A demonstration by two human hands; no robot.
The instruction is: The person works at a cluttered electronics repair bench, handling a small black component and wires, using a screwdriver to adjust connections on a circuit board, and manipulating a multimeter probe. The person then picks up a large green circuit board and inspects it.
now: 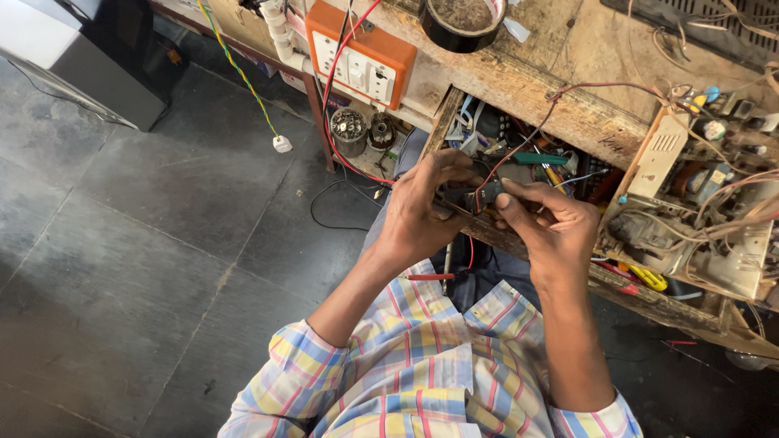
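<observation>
I hold a small dark part (473, 197) between both hands, just in front of the open drawer (519, 158) of the wooden bench (552, 89). My left hand (426, 207) is curled around its left end, fingers bent over the top and thumb underneath. My right hand (545, 223) pinches its right end between thumb and forefinger, the other fingers folded. What the part is exactly, I cannot tell; my fingers cover most of it. A thin red wire (519, 138) runs up from it and over the bench edge toward the opened circuit chassis (706, 203) on my right, which is tangled with wires and components. The drawer is crammed with tools and loose bits, among them a green-handled tool (540, 159). On the bench top sit an orange socket board (361, 53) and a roll of black tape (462, 20). A red-handled screwdriver (430, 276) lies across my lap, below my hands. My checked shirt sleeves (406, 365) are rolled back, and the floor (146, 227) is dark stone tile.
</observation>
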